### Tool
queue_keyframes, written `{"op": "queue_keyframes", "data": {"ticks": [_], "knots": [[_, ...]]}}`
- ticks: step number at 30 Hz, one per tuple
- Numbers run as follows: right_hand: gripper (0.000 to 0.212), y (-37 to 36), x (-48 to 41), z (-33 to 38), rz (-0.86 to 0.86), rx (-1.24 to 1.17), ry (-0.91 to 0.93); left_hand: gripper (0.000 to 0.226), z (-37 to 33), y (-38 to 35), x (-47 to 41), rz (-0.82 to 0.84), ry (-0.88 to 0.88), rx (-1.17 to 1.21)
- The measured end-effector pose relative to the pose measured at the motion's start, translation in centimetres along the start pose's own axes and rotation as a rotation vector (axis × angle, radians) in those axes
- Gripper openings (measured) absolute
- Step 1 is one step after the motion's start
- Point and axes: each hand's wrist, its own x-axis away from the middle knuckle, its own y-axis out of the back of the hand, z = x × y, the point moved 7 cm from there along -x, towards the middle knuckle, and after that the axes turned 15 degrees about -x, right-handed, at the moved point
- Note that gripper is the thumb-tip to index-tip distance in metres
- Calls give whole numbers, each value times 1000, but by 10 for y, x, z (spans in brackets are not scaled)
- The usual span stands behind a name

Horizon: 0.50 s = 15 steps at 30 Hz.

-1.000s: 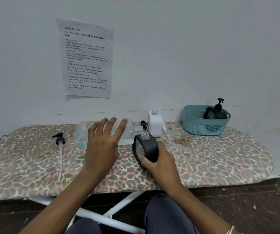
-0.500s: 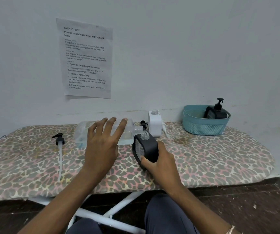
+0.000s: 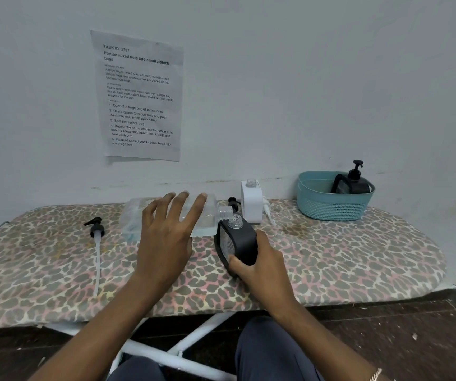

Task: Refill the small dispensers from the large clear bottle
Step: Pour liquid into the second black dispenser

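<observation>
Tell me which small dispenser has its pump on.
The black dispenser in the teal basket: a pump stands on its top. The hand-held dispenser, gripped by the right hand, and the white dispenser show bare open necks.

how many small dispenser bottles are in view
3. A black square plastic dispenser gripped by the right hand at centre; a white square plastic dispenser standing behind it near the wall; a black pump-topped dispenser inside the teal plastic basket, which could hide more.

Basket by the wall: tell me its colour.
The basket is teal, seen best in the head view.
</observation>
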Motion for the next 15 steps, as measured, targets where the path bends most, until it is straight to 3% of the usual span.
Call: {"op": "queue_keyframes", "data": {"ticks": [15], "knots": [[40,1,0,-2,-5,8,3,98,0,0,1,3,6,4]]}}
